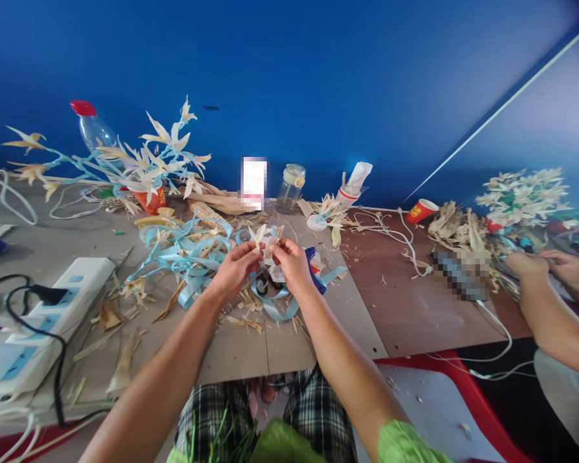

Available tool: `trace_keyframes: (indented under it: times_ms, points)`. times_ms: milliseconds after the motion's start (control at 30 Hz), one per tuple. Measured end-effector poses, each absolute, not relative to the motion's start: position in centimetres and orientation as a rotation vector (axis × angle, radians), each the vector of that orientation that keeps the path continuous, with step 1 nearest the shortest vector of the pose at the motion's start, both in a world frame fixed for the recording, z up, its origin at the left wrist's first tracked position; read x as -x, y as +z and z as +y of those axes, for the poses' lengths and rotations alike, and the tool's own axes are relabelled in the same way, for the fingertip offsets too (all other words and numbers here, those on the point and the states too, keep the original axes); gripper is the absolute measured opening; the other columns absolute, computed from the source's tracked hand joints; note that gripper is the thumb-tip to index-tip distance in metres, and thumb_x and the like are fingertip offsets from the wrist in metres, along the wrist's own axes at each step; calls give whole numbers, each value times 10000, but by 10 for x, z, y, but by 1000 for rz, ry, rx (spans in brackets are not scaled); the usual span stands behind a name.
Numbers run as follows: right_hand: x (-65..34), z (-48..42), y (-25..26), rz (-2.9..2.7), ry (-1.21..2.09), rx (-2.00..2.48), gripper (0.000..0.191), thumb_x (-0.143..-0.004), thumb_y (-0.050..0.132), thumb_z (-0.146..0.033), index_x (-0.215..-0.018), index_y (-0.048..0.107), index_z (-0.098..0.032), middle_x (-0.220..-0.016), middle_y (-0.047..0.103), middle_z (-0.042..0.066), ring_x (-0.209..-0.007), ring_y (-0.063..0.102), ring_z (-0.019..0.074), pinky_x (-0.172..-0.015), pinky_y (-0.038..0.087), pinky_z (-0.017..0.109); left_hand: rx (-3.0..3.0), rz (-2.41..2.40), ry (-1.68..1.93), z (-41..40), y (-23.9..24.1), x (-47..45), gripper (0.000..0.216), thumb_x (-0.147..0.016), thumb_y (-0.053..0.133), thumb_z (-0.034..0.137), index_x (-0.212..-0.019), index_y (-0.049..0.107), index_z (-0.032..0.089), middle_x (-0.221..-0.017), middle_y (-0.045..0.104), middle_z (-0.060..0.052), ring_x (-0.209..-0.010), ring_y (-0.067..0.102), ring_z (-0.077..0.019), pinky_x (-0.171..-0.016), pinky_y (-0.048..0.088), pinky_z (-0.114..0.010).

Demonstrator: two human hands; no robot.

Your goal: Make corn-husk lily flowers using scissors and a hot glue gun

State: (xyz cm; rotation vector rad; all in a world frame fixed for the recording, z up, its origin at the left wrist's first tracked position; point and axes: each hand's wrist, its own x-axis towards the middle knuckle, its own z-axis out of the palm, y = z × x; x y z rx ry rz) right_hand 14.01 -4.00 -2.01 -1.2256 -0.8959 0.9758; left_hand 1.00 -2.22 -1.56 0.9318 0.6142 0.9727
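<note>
A small pale husk flower (259,235) is pinched in my left hand (241,260), its petals pointing up. Close beside it, my right hand (289,258) has its thumb and fingers pressed together on a whitish husk piece (271,244). The two hands nearly touch above the table's middle. Light blue ribbon (193,254) lies in loose loops to the left of my hands, with more ribbon (282,310) curling below them. A dark blue object (314,270) is partly hidden behind my right forearm. What lies directly under my fingers is hard to make out.
Husk flowers on blue stems stand in a red cup (150,200) at the back left. A white power strip (62,315) with cables lies at left. A glass jar (291,188) stands against the wall. On the right, a co-worker's hands (545,265) work near a phone (459,276).
</note>
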Motion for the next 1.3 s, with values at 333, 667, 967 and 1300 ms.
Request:
trace_keyframes:
  times_ms: [333, 667, 967, 1300]
  points:
    - [-140, -42, -20, -918, 960, 1196, 199, -641, 618, -357, -640, 506, -192, -500, 436, -75, -465, 369, 75, -477, 294, 209, -956, 648, 982, -19, -17, -7, 219, -684, 715, 306, -691, 592, 125, -608, 576, 4, -431, 392, -29, -446, 294, -193]
    - [-138, -42, -18, -857, 916, 1185, 182, -638, 610, -324, -616, 491, -189, -509, 442, -76, -463, 372, 69, -467, 297, 205, -844, 525, 936, -21, -14, -7, 295, -649, 752, 225, -876, 577, 153, -610, 622, -7, -446, 482, -57, -451, 353, -174]
    - [-137, -42, -18, -742, 941, 1216, 183, -635, 600, -300, -580, 459, -197, -431, 429, -92, -375, 359, 59, -405, 286, 199, -1016, 613, 805, -25, -17, -13, 353, -661, 736, 278, -948, 623, 108, -661, 645, -34, -464, 534, -79, -472, 401, -203]
    - [-134, -44, -21, -704, 991, 1173, 197, -641, 630, -335, -654, 499, -189, -431, 500, -81, -378, 471, 90, -411, 337, 208, -1023, 711, 925, -27, -16, -15, 259, -639, 733, 296, -703, 536, 139, -598, 623, 7, -455, 526, -72, -495, 386, -201]
